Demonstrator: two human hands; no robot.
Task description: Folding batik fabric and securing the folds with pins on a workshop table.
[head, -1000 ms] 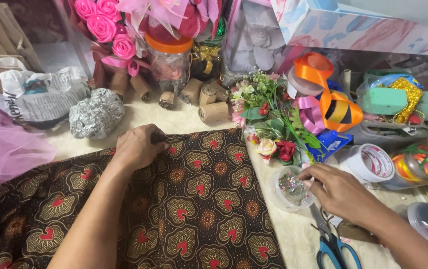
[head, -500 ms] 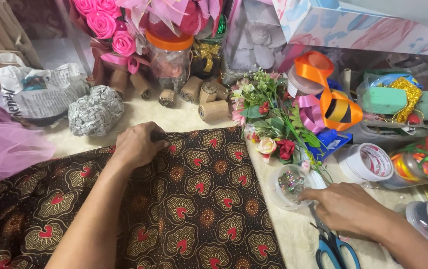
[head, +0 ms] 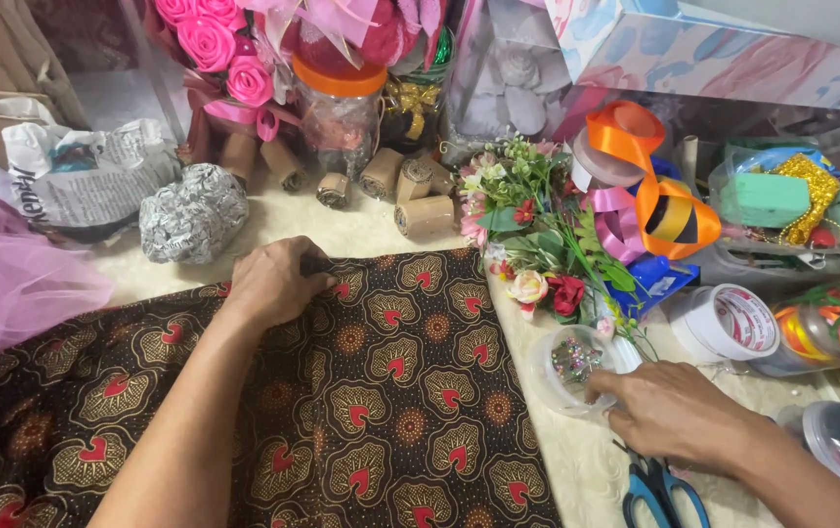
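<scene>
A dark brown patterned cloth (head: 381, 411) with red and gold motifs lies spread over the table. My left hand (head: 268, 284) rests on its far edge, fingers curled and pinching the fabric. My right hand (head: 674, 411) lies at the right, fingertips touching a small clear round container of coloured beads (head: 571, 364). Blue-handled scissors (head: 669, 494) lie just under that hand.
Artificial flowers (head: 537, 235), orange and pink ribbons (head: 649, 196), a roll of white tape (head: 728, 321), small jars (head: 820, 328), paper rolls (head: 410, 191), a foil ball (head: 193, 210), pink tulle (head: 9, 284) and pink fabric roses (head: 215, 44) crowd the table's back and sides.
My right hand slid down from the bead container towards the scissors, then came back up to the container's edge. The left hand stays on the cloth edge.
</scene>
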